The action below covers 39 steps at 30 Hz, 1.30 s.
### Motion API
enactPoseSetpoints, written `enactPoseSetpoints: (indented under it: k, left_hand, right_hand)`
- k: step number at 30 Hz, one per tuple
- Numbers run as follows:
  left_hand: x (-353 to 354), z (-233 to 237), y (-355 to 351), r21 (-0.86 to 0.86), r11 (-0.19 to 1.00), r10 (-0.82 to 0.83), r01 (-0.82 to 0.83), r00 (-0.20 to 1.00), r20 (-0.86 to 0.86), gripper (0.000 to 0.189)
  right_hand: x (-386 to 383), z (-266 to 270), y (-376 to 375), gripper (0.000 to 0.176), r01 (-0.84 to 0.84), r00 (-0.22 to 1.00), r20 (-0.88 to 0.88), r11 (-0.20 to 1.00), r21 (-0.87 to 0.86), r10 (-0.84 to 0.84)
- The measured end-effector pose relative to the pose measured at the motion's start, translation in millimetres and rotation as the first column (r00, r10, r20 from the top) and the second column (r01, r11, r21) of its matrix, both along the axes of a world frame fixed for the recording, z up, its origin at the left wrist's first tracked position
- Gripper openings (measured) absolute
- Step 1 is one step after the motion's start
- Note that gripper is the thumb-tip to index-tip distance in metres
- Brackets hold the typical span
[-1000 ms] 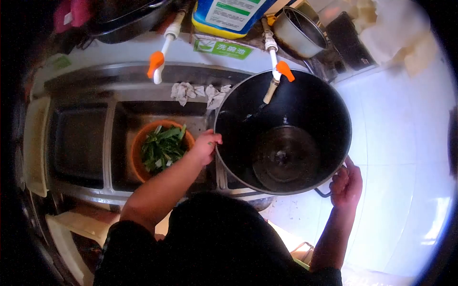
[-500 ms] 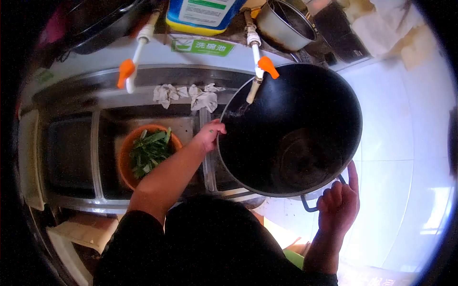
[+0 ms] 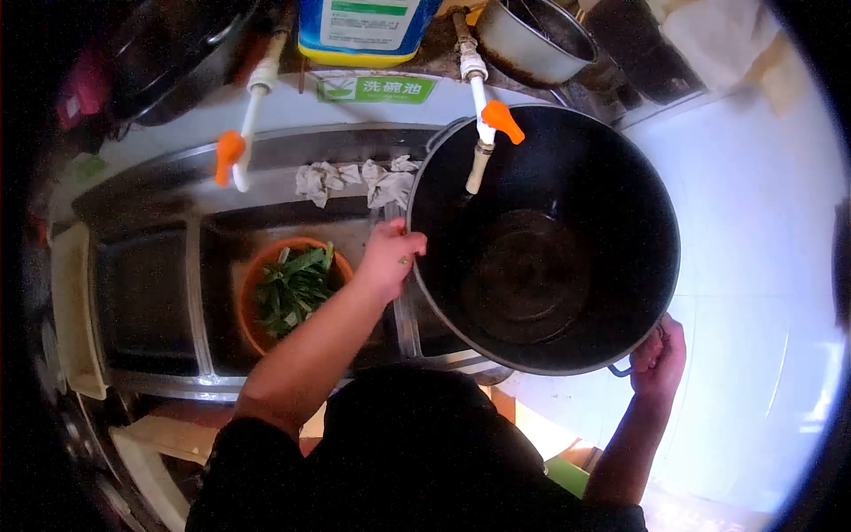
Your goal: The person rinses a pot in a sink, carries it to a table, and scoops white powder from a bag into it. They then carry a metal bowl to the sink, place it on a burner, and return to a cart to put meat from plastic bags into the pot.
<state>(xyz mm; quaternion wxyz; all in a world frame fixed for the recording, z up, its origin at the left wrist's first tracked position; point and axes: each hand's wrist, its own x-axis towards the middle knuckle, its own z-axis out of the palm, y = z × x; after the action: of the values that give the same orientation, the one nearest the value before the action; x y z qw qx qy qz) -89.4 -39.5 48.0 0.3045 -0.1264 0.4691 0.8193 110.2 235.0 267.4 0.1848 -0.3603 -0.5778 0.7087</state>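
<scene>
A large dark pot (image 3: 612, 230) is tilted with its mouth toward me, at the right end of the sink. My left hand (image 3: 392, 257) grips its left rim, the thumb over the edge. At the lower right, my right hand (image 3: 658, 356) is closed around the pot near its side handle (image 3: 620, 368); part of that handle is hidden. Over the pot's upper part hangs a white tap (image 3: 480, 124) with an orange lever. Left of my left forearm, an orange bowl (image 3: 248, 306) of cut green leaves (image 3: 297, 288) sits in the middle basin.
Crumpled white cloths (image 3: 387, 183) lie on the sink's back ledge. A second tap (image 3: 244, 146) hangs at left. Behind stand a blue jug (image 3: 363, 27), a stained metal pot (image 3: 532, 44) and a dark pan (image 3: 177, 62). White tiles (image 3: 745, 248) cover the right side.
The pot has turned and its base inside shows further left. My right hand has shifted right and its extended finger has curled in. My left hand keeps its hold on the rim.
</scene>
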Motion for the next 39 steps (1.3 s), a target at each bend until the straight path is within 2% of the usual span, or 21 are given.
enactPoseSetpoints:
  k: [2,3,4,6,7,9,10,12,13,17,19,21,22,25,27,32,34,36,39]
  left_hand:
    - [6,13,-6,-0.042,0.999,0.02,-0.021,0.999,-0.035,0.023]
    - [8,24,-9,-0.052,0.998,0.039,-0.04,0.999,-0.023,0.014]
    - [11,31,-10,-0.061,0.996,0.056,-0.057,0.998,-0.012,0.007]
    - [16,33,-12,-0.066,0.996,0.065,-0.066,0.998,-0.02,0.008]
    - [17,35,-12,-0.062,0.994,0.085,-0.086,0.996,-0.023,0.008]
    - [22,48,-12,-0.056,0.994,0.094,-0.096,0.995,-0.037,0.009]
    - [25,58,-12,-0.044,0.992,0.113,-0.115,0.993,-0.047,0.01]
    - [29,72,-11,-0.075,0.99,0.111,-0.116,0.992,-0.067,0.011]
    - [30,77,-10,-0.101,0.987,0.116,-0.124,0.99,-0.082,0.011]
    - [30,74,-15,-0.156,0.981,0.097,-0.116,0.988,-0.122,0.01]
    - [28,70,-16,-0.23,0.967,0.095,-0.106,0.994,-0.059,0.01]
    - [28,70,-13,-0.205,0.969,0.132,-0.137,0.991,-0.038,0.01]
    - [27,70,-10,-0.181,0.969,0.169,-0.169,0.985,-0.013,0.01]
    - [26,62,-4,-0.114,0.978,0.179,-0.176,0.984,0.017,0.01]
    - [27,63,-2,-0.113,0.979,0.17,-0.167,0.985,0.019,0.01]
    - [27,51,-3,-0.159,0.974,0.164,-0.161,0.986,0.005,0.011]
    - [26,46,-7,-0.127,0.989,0.083,-0.082,0.997,0.006,0.023]
    - [31,56,-7,-0.144,0.983,0.113,-0.109,0.993,0.02,0.021]
    - [35,59,-13,-0.135,0.982,0.141,-0.135,0.989,0.037,0.017]
  right_hand:
    - [1,-4,5,0.021,-0.005,1.0,-0.01,1.0,-0.007,0.005]
    - [1,-3,4,0.022,-0.086,0.996,-0.007,0.996,0.019,0.087]
    - [0,-4,2,0.022,-0.077,0.997,-0.012,0.997,0.011,0.077]
    - [-7,-2,-4,0.022,0.037,0.997,0.072,0.996,0.077,-0.042]
    - [-5,-4,-1,0.022,0.046,0.996,0.068,0.996,0.071,-0.051]
    - [0,-8,6,0.022,-0.095,0.995,-0.008,0.995,0.04,0.095]
    - [4,-12,15,0.022,-0.089,0.996,-0.01,0.995,0.035,0.089]
    - [10,-20,33,0.023,-0.079,0.996,-0.04,0.987,-0.143,0.074]
    - [11,-21,36,0.023,-0.079,0.996,-0.046,0.986,-0.145,0.072]
    - [12,-24,35,0.023,-0.025,0.999,-0.028,0.978,-0.207,0.02]
    - [7,-21,28,0.023,-0.022,0.999,-0.047,0.979,-0.203,0.013]
    - [-1,-12,17,0.024,0.153,0.987,0.066,0.984,-0.087,-0.147]
    - [-1,-8,19,0.024,0.159,0.986,0.063,0.983,-0.086,-0.154]
    - [4,1,23,0.029,0.08,0.997,0.02,0.992,-0.099,-0.078]
    - [7,4,27,0.033,-0.055,0.998,-0.04,0.988,-0.148,0.05]
    - [9,10,26,0.039,-0.053,0.996,-0.082,0.98,-0.192,0.038]
    - [9,11,24,0.041,-0.05,0.996,-0.085,0.98,-0.193,0.034]
    - [8,12,22,0.042,-0.018,0.995,-0.096,0.971,-0.239,-0.005]
    - [6,12,20,0.041,-0.064,0.991,-0.127,0.962,-0.264,0.031]
